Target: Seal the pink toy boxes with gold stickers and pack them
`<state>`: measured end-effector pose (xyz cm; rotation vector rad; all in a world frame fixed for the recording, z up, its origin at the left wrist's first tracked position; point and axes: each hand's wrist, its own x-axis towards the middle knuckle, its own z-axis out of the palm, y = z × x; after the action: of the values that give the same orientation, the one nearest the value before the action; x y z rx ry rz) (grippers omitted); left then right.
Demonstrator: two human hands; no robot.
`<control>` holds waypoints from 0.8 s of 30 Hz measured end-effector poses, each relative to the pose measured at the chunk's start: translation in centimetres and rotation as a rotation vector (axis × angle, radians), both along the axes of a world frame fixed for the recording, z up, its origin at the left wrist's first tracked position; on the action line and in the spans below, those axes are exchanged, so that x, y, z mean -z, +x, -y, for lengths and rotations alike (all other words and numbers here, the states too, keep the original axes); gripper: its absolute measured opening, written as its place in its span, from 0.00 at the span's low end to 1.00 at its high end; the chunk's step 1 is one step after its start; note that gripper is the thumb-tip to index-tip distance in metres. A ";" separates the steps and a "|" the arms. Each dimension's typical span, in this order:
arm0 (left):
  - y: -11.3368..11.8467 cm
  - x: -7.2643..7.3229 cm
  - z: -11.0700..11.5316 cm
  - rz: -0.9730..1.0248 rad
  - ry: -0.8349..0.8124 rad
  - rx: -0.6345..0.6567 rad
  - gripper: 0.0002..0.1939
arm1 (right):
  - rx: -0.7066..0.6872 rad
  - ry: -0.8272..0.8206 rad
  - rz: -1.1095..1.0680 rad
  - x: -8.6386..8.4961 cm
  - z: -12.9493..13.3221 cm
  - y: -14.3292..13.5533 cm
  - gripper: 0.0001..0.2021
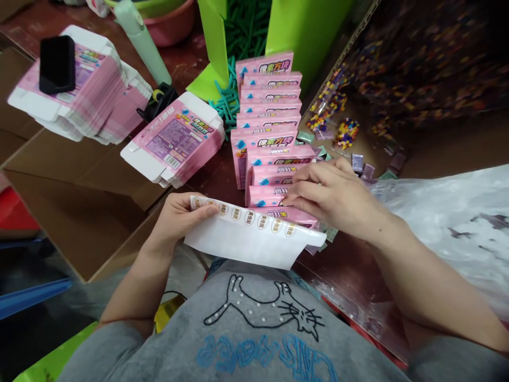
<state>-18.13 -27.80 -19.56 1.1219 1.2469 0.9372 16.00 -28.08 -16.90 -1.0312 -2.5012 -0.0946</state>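
Note:
My left hand (181,215) is closed on the left end of a white sticker sheet (242,244). Its upper edge is folded over and carries a row of oval labels with gold and dark print. My right hand (332,193) rests over the near end of a row of pink boxes (274,142), fingers bent and pressed together. Its fingertips touch a pink box (267,196) near the front; whatever lies between them is hidden. The boxes stand one behind another, coloured lettering on their upper edges. The sheet overlaps the nearest one.
Flattened pink cartons (178,138) are stacked at left, and a black phone (58,63) lies on another stack. Behind stand a pale green bottle (143,42) and a green box (310,32) of green sticks. A large carton (397,154) holds small coloured packets. Clear plastic (449,228) lies at right.

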 end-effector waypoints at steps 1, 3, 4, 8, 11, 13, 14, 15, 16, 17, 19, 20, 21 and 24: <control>0.1 0.0 -0.2 0.003 0.001 -0.008 0.14 | 0.005 0.000 -0.014 0.0 0.0 0.3 0.15; 0.3 -0.2 -0.5 0.007 -0.003 -0.019 0.15 | -0.007 -0.069 -0.087 -0.3 -0.1 0.7 0.17; 0.5 -0.3 -0.7 0.013 -0.007 -0.022 0.15 | -0.038 -0.133 -0.142 -0.6 -0.1 0.9 0.17; 0.9 -0.8 -1.3 0.050 -0.044 -0.019 0.15 | -0.269 -0.371 -0.348 -2.3 0.0 1.0 0.06; 1.0 -0.7 -1.9 0.056 -0.063 0.007 0.17 | -0.269 -0.356 -0.421 -3.1 -0.6 0.9 0.02; 1.0 -0.5 -2.3 0.048 -0.064 0.023 0.18 | -0.198 -0.292 -0.390 -2.9 -1.6 0.9 0.02; 0.9 -0.4 -2.5 0.042 -0.068 0.029 0.19 | -0.167 -0.256 -0.338 -2.6 -2.2 0.9 0.03; 0.8 -0.3 -2.6 0.035 -0.078 0.035 0.19 | -0.140 -0.220 -0.275 -2.2 -2.8 1.0 0.04; 0.7 -0.3 -2.8 0.028 -0.091 0.039 0.20 | -0.115 -0.188 -0.215 -1.8 -3.3 1.0 0.05; 0.6 -0.2 -2.8 0.023 -0.104 0.039 0.21 | -0.089 -0.161 -0.166 -1.4 -3.7 1.0 0.05; 0.5 -0.2 -2.9 0.018 -0.123 0.037 0.21 | -0.038 -0.126 -0.123 -0.8 -4.1 1.0 0.06; 0.4 -0.3 -2.9 0.021 -0.125 0.035 0.21 | -0.015 -0.112 -0.115 -0.6 -4.1 0.9 0.07; 0.4 -0.4 -2.8 0.027 -0.120 0.028 0.21 | 0.004 -0.095 -0.100 -0.5 -4.0 0.9 0.07; 0.7 -0.7 -2.8 0.036 -0.082 0.006 0.19 | 0.034 -0.014 -0.011 -0.8 -3.8 0.7 0.09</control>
<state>-17.40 -25.00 -18.84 1.0401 1.2414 0.8900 16.75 -24.32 -16.14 -1.0769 -2.4779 -0.0812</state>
